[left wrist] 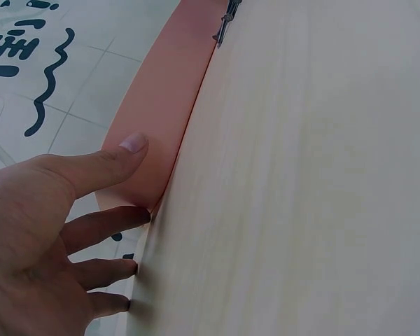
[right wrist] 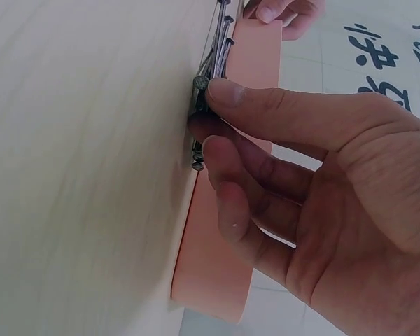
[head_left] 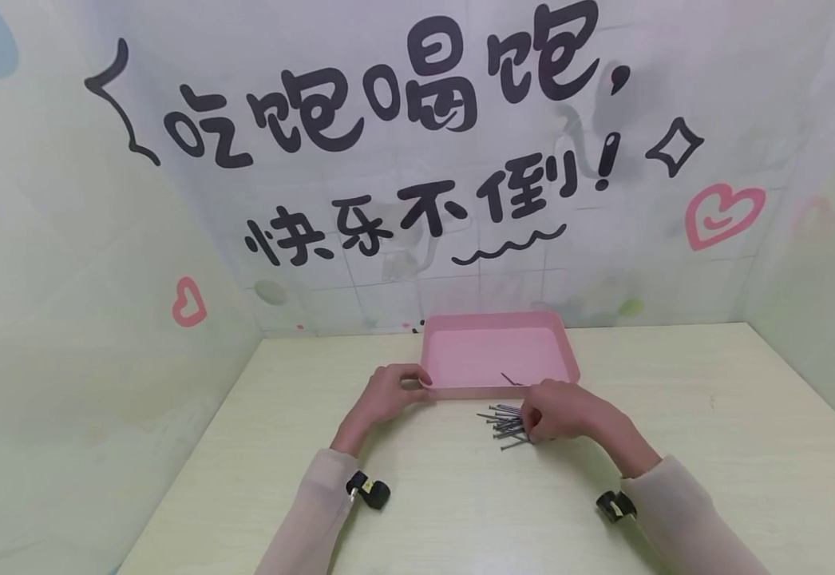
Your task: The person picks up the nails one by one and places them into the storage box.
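Note:
A shallow pink tray point(head_left: 496, 318) stands against the back wall. My left hand point(head_left: 389, 391) is at its front left corner; in the left wrist view the thumb lies on the front wall, with the other fingers spread beside the corner. Several grey metal nails point(head_left: 505, 422) lie in a loose pile just in front of the tray. Over the pile's right end, my right hand point(head_left: 559, 409) pinches at a nail point(right wrist: 201, 82) between thumb and index finger. A thin dark nail-like piece point(head_left: 509, 378) shows inside the tray near its front rim.
The pale wooden table point(head_left: 461, 511) reaches the printed cloth backdrop point(head_left: 360, 231) behind the tray. More cloth point(head_left: 101, 399) hangs on the left. Each sleeve cuff carries a small black camera mount point(head_left: 370, 491).

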Tool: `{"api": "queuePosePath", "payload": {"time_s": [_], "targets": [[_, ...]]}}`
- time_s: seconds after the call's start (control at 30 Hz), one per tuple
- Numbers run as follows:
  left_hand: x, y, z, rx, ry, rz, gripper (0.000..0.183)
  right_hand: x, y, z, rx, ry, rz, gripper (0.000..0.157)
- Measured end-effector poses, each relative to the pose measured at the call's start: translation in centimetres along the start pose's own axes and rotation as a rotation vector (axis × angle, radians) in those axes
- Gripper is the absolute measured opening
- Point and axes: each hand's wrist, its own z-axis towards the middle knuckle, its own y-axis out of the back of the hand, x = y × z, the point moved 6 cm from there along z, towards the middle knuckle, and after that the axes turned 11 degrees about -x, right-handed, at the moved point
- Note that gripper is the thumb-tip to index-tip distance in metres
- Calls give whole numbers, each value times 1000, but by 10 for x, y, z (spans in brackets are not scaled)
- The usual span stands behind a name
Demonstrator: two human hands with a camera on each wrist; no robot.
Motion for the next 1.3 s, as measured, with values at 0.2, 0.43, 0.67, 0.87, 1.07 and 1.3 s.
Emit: {"api": "queuePosePath", "payload": {"time_s": [0.2, 0.43, 0.67, 0.87, 1.07, 1.3], "targets": [[0, 0, 1, 4, -2, 9, 16, 1, 1, 0, 0, 14, -9, 23], [-1, 0, 1, 6, -3, 8, 17, 0, 3, 0, -7, 20, -19, 22], [-1, -1, 1, 8, 6, -5, 17, -4, 8, 0, -32, 21, -39, 20], [-1, -2, 2, 6, -7, 4, 18, -6, 17, -2, -64, 40, -37, 18], [-1, -1, 2, 3, -3, 20, 15, -8, 26, -4, -92, 35, -44, 16], [-1, -1, 1, 1, 8, 13, 14, -8, 34, -5, -143, 22, -56, 14]]}}
